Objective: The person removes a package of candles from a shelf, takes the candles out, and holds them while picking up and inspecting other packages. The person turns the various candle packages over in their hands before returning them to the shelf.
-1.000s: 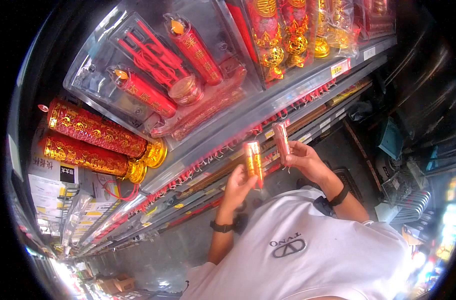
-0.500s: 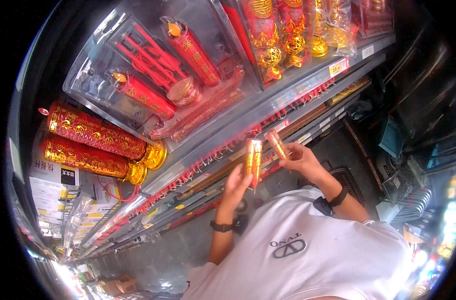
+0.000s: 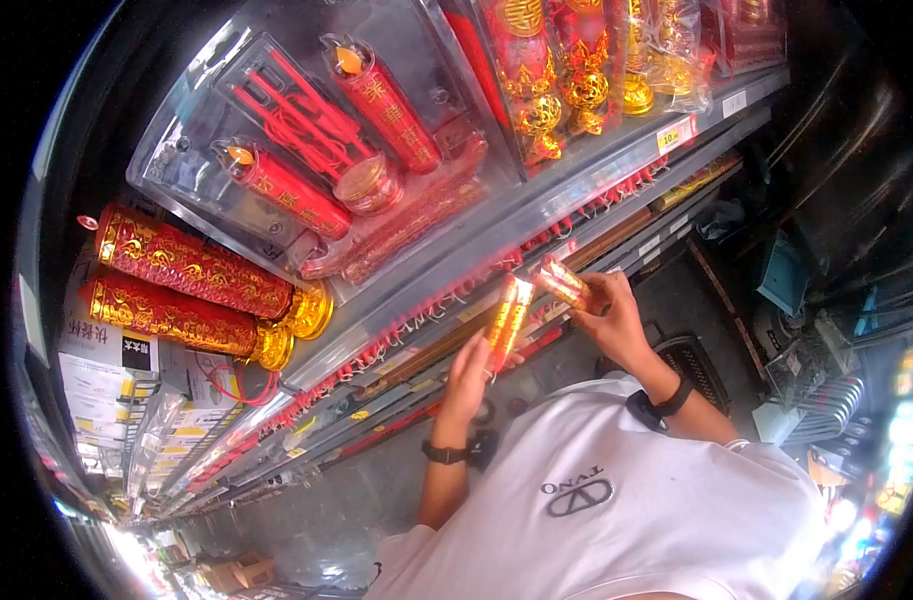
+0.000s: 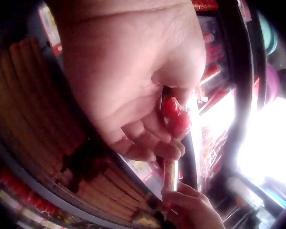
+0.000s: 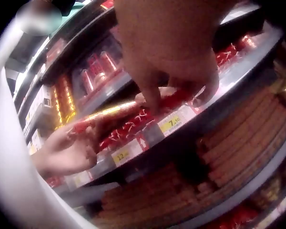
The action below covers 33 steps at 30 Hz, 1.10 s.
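Observation:
In the head view my left hand (image 3: pixel 467 378) grips a wrapped pair of red candles (image 3: pixel 509 320) with gold lettering, tilted with its top to the right. My right hand (image 3: pixel 615 318) pinches a smaller wrapped red candle pack (image 3: pixel 564 284) between thumb and fingers. The two packs lean toward each other, their upper ends close together. In the left wrist view, rounded red ends of the candles (image 4: pixel 175 117) show beside the curled fingers of my left hand (image 4: pixel 133 71). My right hand (image 5: pixel 167 57) fills the top of the right wrist view, mostly hiding its pack.
A shelf edge (image 3: pixel 597 160) with price tags runs diagonally past the hands. On it stand a clear boxed candle set (image 3: pixel 382 115), gold-patterned red candles (image 3: pixel 192 265) and bagged red-gold ornaments (image 3: pixel 537 70). Lower shelves hold rows of brown sticks (image 5: pixel 248 138) and red tasselled packs (image 5: pixel 128 126).
The right hand's pack has tipped from nearly upright to leaning left, its top now near the other pack. The left hand's candles have tilted rightward at the top. Both holds are kept.

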Each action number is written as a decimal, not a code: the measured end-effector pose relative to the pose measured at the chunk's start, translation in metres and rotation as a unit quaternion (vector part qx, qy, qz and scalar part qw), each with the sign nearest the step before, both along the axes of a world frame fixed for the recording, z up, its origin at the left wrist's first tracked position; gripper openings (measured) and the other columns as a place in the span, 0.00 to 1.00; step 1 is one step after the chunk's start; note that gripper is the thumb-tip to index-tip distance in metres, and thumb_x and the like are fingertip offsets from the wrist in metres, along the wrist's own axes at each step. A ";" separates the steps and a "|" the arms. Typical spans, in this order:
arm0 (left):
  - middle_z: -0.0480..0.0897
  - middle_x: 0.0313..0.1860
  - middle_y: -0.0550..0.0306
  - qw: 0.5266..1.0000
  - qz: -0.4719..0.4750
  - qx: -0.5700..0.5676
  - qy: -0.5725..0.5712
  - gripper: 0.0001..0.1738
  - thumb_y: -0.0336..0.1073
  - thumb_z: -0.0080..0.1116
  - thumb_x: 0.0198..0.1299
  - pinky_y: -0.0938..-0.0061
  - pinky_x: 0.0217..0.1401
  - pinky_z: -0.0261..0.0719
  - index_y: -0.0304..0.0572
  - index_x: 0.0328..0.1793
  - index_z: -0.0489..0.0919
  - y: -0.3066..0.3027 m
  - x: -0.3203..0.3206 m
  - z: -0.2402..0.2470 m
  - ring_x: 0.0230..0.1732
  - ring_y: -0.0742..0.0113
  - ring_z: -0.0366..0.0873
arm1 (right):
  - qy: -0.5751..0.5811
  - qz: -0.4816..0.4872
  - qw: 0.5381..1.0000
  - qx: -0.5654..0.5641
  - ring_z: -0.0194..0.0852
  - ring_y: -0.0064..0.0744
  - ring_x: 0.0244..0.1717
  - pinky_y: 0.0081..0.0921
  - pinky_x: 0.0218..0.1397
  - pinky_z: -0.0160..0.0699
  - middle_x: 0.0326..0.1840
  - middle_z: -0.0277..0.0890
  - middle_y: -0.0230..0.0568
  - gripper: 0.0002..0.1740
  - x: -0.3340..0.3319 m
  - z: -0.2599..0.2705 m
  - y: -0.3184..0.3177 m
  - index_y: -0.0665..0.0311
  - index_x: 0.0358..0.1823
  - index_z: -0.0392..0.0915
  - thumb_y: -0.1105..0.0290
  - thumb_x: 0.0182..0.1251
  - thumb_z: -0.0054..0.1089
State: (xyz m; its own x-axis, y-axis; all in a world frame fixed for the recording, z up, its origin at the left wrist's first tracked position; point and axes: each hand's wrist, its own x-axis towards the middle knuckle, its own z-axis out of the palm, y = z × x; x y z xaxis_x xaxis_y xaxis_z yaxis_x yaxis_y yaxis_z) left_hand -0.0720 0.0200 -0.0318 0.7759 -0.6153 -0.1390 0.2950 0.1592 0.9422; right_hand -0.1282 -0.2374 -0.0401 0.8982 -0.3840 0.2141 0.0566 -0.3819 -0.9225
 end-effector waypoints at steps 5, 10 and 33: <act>0.83 0.61 0.41 0.998 0.004 -0.045 0.040 0.28 0.46 0.38 0.82 0.62 0.61 0.79 0.34 0.77 0.67 0.003 0.001 0.000 0.56 0.58 0.82 | -0.019 -0.005 1.000 0.007 0.76 0.39 0.45 0.30 0.49 0.81 0.48 0.71 0.45 0.28 0.001 -0.004 0.000 0.66 0.56 0.78 0.79 0.51 0.77; 0.83 0.61 0.43 0.997 0.047 -0.046 0.038 0.27 0.42 0.43 0.80 0.64 0.61 0.79 0.36 0.79 0.65 0.001 -0.004 0.000 0.54 0.61 0.82 | 0.046 0.040 0.991 0.121 0.77 0.33 0.45 0.29 0.51 0.79 0.47 0.75 0.40 0.26 0.004 -0.018 -0.002 0.67 0.57 0.78 0.75 0.56 0.77; 0.87 0.51 0.53 0.998 0.048 0.045 -0.022 0.17 0.40 0.58 0.75 0.76 0.57 0.79 0.34 0.60 0.77 0.001 0.001 -0.015 0.50 0.71 0.83 | 0.194 0.315 0.800 0.472 0.74 0.25 0.48 0.25 0.54 0.73 0.50 0.77 0.33 0.26 -0.002 -0.011 -0.004 0.67 0.65 0.73 0.64 0.70 0.68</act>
